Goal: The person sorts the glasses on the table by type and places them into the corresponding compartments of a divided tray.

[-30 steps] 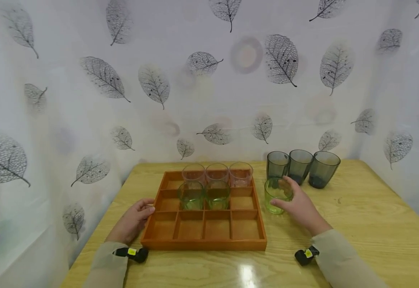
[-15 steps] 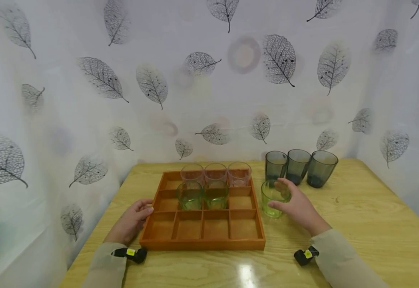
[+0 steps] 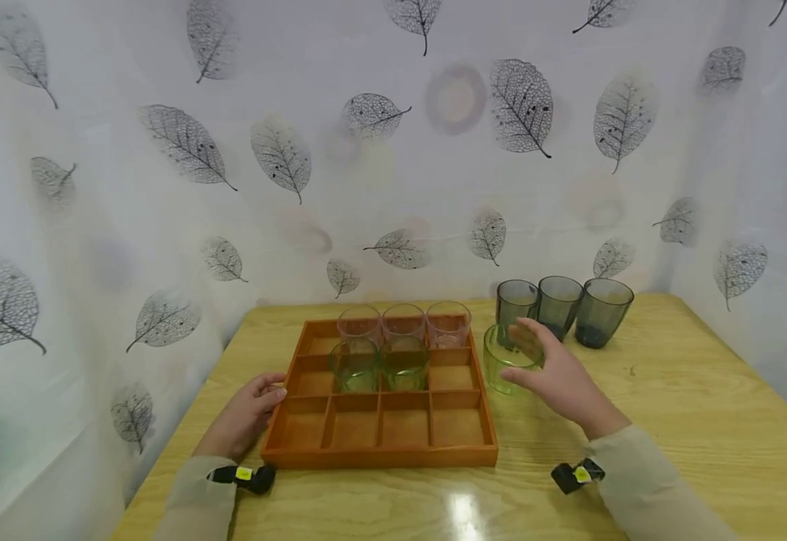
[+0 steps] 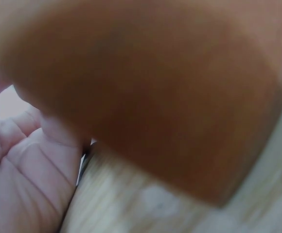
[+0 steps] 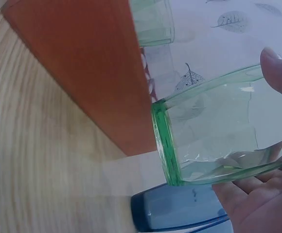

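My right hand [image 3: 562, 379] holds a green glass [image 3: 499, 361] upright by its side, just right of the divided wooden tray [image 3: 380, 457]. In the right wrist view, thumb and fingers lie on opposite sides of the green glass [image 5: 214, 126], whose thick base is raised over the table, close to the tray's side wall [image 5: 82, 73]. My left hand [image 3: 245, 413] grips the tray's left edge; in the left wrist view the tray [image 4: 155, 97] hides part of this hand [image 4: 34, 174]. Two green glasses [image 3: 403, 372] stand in the tray's middle row.
Three clear pinkish glasses [image 3: 449, 330] fill part of the tray's back row. Three dark grey glasses [image 3: 603, 315] stand on the table [image 3: 691, 406], behind the right hand. A leaf-patterned curtain [image 3: 393, 188] hangs behind and to the left.
My right hand has carried the green glass slightly left toward the tray and, in the last half second, up a little. The left hand stays at the tray's edge.
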The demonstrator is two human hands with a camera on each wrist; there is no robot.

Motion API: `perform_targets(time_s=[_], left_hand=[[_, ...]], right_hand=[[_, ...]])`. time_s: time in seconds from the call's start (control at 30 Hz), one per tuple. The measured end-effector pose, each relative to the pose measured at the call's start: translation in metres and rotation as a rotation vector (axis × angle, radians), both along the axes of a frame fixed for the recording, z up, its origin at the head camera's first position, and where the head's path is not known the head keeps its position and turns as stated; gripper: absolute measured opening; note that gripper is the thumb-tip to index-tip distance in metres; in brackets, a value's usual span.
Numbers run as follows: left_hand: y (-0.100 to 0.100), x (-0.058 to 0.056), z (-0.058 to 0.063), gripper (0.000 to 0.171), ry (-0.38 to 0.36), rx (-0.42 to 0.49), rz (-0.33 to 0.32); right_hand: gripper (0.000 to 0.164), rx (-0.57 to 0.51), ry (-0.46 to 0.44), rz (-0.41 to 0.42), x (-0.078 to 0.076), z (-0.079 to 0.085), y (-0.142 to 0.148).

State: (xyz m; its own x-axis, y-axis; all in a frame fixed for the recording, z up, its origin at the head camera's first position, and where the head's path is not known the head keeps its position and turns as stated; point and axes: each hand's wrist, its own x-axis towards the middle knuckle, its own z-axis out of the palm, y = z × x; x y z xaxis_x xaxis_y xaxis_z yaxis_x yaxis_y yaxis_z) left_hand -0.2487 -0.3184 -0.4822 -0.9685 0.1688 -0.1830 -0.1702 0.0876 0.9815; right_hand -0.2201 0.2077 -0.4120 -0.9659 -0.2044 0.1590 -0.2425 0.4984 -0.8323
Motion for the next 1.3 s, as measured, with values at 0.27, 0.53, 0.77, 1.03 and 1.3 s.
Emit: perform_targets(time_s=[0.27, 0.53, 0.77, 1.03, 1.3], left_hand=[[0.002, 0.003, 0.003, 0.054, 0.000, -0.002, 0.006], [0.001, 0.005, 0.005, 0.054, -0.001, -0.014, 0.011], [0.002, 0.003, 0.004, 0.053, -0.006, -0.026, 0.018], [0.002, 0.003, 0.002, 0.053, -0.014, -0.025, 0.029], [0.003, 0.004, 0.004, 0.054, -0.011, -0.047, 0.032]], right_hand=[[0.096, -0.018, 0.034, 0.012, -0.007, 0.007, -0.012], [0.096, -0.066, 0.024, 0.038, -0.014, 0.007, -0.037], [0.094, -0.127, 0.032, 0.054, -0.018, 0.000, -0.052], [0.094, -0.125, 0.013, 0.017, -0.019, -0.012, -0.059], [0.097, -0.083, -0.048, 0.010, -0.019, -0.017, -0.060]])
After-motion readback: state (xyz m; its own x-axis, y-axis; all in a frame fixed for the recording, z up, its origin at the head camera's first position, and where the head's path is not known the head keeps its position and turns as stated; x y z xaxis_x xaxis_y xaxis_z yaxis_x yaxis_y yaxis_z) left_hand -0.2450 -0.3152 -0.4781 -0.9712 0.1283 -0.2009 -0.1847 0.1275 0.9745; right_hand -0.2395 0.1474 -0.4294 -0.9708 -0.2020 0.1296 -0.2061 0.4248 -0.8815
